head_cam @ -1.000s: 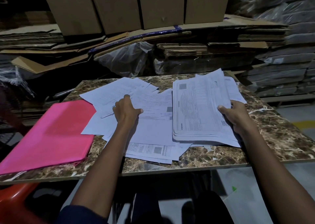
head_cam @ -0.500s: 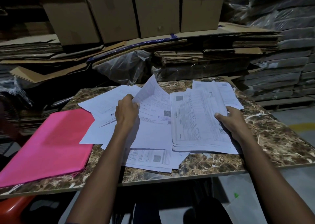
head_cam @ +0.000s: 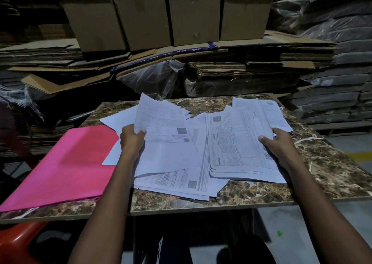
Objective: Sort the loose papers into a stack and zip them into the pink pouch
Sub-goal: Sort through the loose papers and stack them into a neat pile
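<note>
The person stands at the marble-patterned table [head_cam: 322,175], midway through gathering. The left hand [head_cam: 131,141] pinches a loose sheet [head_cam: 161,123] by its near left edge, thumb on top, and the sheet is tipped up off the scattered papers [head_cam: 175,179] lying beneath it. The right hand [head_cam: 278,145] grips the right edge of the stack [head_cam: 241,143], thumb on the top page. The pink pouch [head_cam: 66,167] lies flat at the left of the table, just beside the papers, untouched. By my reckoning this is the sorting step: the next move calls for carrying the lifted sheet across onto the stack and squaring its edges.
</note>
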A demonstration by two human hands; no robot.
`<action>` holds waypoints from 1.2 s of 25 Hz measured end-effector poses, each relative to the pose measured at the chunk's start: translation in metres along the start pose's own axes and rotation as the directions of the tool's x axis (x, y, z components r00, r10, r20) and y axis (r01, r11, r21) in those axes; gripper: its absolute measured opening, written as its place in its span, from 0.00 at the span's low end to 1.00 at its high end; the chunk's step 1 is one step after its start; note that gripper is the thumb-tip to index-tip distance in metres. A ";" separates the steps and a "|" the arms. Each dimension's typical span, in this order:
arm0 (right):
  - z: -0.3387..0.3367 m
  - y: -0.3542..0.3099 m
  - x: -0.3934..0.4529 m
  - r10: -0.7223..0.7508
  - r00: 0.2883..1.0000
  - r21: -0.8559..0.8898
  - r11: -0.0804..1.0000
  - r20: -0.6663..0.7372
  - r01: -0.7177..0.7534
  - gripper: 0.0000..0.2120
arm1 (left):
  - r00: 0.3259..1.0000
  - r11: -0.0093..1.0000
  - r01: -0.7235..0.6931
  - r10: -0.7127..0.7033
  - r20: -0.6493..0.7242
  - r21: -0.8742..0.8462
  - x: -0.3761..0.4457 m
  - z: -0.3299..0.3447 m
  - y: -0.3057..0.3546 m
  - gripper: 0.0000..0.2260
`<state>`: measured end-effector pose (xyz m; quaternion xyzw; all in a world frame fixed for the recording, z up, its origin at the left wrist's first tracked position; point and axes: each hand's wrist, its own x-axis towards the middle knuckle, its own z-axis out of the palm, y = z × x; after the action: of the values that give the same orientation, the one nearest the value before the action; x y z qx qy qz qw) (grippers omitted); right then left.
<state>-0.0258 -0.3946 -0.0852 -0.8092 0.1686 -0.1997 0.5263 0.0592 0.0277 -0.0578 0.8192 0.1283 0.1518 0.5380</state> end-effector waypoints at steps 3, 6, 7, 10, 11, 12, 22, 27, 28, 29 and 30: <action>0.003 0.001 0.000 -0.010 1.000 -0.052 0.999 0.003 0.010 0.15 | 1.000 0.989 0.005 -0.003 0.017 -0.148 -0.002 -0.007 0.004 0.01; 0.008 -0.001 -0.001 -0.075 0.996 -0.304 0.951 -0.045 0.058 0.22 | 0.998 0.981 -0.040 0.047 0.032 -0.191 -0.009 0.001 0.014 0.01; 0.010 -0.003 -0.003 -0.110 0.992 -0.396 0.915 -0.057 0.079 0.25 | 0.998 0.981 -0.055 0.061 0.026 -0.184 -0.012 0.005 0.018 0.01; 0.015 -0.007 -0.008 -0.216 0.976 -0.524 0.833 -0.016 0.175 0.31 | 0.997 0.985 -0.071 0.069 -0.017 -0.156 -0.016 0.020 0.029 0.05; 0.015 -0.007 -0.009 -0.239 0.971 -0.547 0.813 0.003 0.202 0.31 | 0.998 0.986 -0.065 0.060 -0.036 -0.151 -0.016 0.023 0.033 0.07; 0.014 -0.006 -0.010 -0.260 0.965 -0.563 0.795 0.020 0.226 0.29 | 0.997 0.988 -0.058 0.051 -0.054 -0.145 -0.016 0.026 0.038 0.09; 0.009 0.007 0.000 -0.341 0.940 -0.465 0.827 0.033 0.316 0.13 | 0.999 0.942 0.011 -0.027 -0.045 -0.336 -0.020 0.032 0.068 0.10; 0.007 0.007 -0.003 -0.249 0.968 -0.333 0.914 -0.014 0.231 0.14 | 0.984 0.815 0.176 -0.137 0.111 -0.552 -0.021 0.032 0.073 0.09; 0.007 0.006 -0.004 -0.236 0.972 -0.329 0.919 -0.017 0.217 0.14 | 0.978 0.794 0.206 -0.153 0.140 -0.573 -0.019 0.029 0.076 0.06; 0.007 0.006 -0.004 -0.225 0.974 -0.334 0.920 -0.021 0.206 0.14 | 0.973 0.777 0.227 -0.164 0.160 -0.586 -0.014 0.027 0.078 0.05; 0.006 0.007 -0.003 -0.211 0.977 -0.338 0.922 -0.026 0.190 0.14 | 0.969 0.771 0.242 -0.164 0.184 -0.588 -0.010 0.026 0.081 0.06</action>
<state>-0.0259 -0.3906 -0.0942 -0.8930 0.1325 -0.2460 0.3529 0.0640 -0.0287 0.0059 0.5924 0.1275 0.0755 0.7919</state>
